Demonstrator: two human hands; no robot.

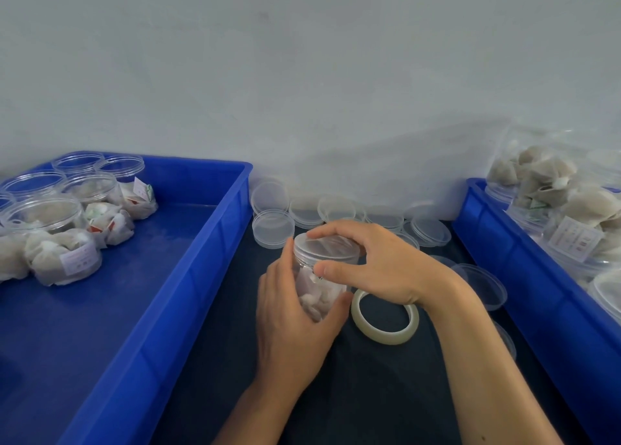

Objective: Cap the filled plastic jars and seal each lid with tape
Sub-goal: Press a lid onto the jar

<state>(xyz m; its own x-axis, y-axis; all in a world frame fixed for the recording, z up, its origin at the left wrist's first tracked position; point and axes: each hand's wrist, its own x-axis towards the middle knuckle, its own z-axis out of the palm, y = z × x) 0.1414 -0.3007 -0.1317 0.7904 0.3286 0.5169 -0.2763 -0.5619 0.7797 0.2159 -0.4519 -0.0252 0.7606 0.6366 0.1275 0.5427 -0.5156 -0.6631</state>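
Note:
A clear plastic jar point(319, 290) filled with white tea bags stands on the dark cloth in the middle. My left hand point(295, 320) wraps round its body from the left. My right hand point(376, 263) grips the clear lid point(324, 246) sitting on top of the jar, thumb at the front rim and fingers over the far edge. A roll of clear tape point(386, 317) lies flat just right of the jar, partly under my right wrist. Several loose clear lids point(272, 228) lie behind the jar along the wall.
A blue bin point(201, 243) on the left holds several open jars point(47, 216) and loose tea bags. Another blue bin point(524, 276) on the right holds filled jars and bagged tea bags point(554, 189). More lids point(484, 286) lie right of my wrist. A white wall stands behind.

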